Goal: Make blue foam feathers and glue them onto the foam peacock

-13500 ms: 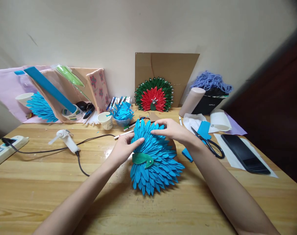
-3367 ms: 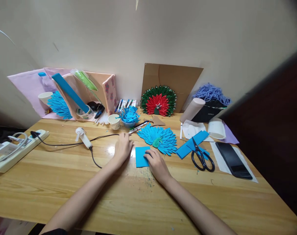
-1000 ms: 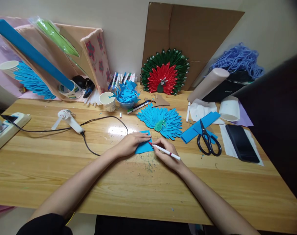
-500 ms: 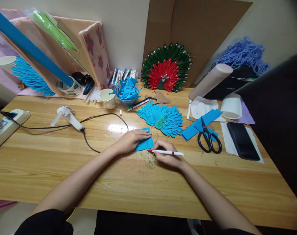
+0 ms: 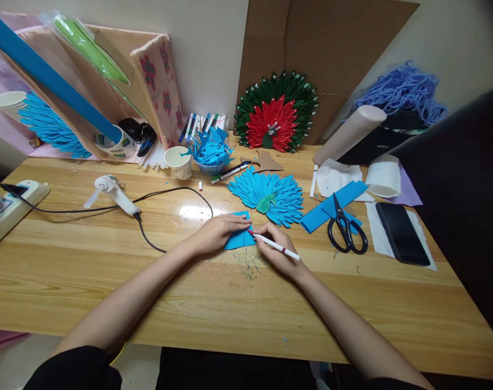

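Note:
A small blue foam-like sheet (image 5: pixel 239 239) lies on the table with a dark drawn line on it. My left hand (image 5: pixel 218 232) rests flat on its left part, fingers stretched out, pressing it down. In my right hand (image 5: pixel 277 248) is a white marker pen (image 5: pixel 282 250) with a red tip, held in a writing grip. Its tip is at the sheet's right edge; whether it touches is too small to tell. Just beyond lies a fan of blue feather shapes with a green bird body (image 5: pixel 266 203).
Black-handled scissors (image 5: pixel 347 232) lie across blue strips (image 5: pixel 311 218) on the right, near a phone (image 5: pixel 403 233). A glue gun (image 5: pixel 116 196) with its cord sits left. Behind are a paper cup (image 5: pixel 179 163), a bowl of blue scraps (image 5: pixel 211 154) and a red-green peacock (image 5: pixel 273 116).
The marker's tip has moved up along the sheet's right edge, and the pen now slants more. My right hand has shifted slightly away from me. My left hand stays in place.

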Demonstrator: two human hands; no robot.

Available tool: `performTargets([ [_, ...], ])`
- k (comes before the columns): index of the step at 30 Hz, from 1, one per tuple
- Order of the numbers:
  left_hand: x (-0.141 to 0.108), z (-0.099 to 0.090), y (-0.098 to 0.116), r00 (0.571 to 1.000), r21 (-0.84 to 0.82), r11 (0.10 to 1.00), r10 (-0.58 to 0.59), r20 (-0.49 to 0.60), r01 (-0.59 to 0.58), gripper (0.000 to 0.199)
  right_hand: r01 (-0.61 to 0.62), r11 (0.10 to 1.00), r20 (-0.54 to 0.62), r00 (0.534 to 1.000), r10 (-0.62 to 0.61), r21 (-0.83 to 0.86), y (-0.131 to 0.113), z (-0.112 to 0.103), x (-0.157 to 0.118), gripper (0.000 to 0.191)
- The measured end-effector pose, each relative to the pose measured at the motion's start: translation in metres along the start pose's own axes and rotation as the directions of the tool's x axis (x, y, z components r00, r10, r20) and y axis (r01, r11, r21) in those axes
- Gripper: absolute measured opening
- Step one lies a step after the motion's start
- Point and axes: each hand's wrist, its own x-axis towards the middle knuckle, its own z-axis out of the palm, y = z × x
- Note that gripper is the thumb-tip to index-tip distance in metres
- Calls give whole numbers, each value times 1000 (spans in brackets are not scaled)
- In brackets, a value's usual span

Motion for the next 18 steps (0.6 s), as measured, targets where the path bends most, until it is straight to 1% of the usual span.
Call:
performTargets([
  [3,0,-1,1,1000,-1,1000,-1,0,1,38,-11,1000,-18,1000,10,-17,1,0,0,2],
  [7,0,-1,1,1000,1,1000,3,-2,-3,38,6,1000,-26,1000,-5,22,3,-2,-1,10],
  [11,0,0,0,1000,14,1000,2,-2,-2,39,-6,997,2,1000,6,75,5,-4,-1,17],
  [14,0,0,0,1000,19,1000,-4,7,4,39,-14,986,3,1000,13,166,10,-6,-2,18],
  [18,-1,-1,2,1000,13,1000,-10,20,10,42,15,949,-69,998,7,314,12,-6,-6,11],
])
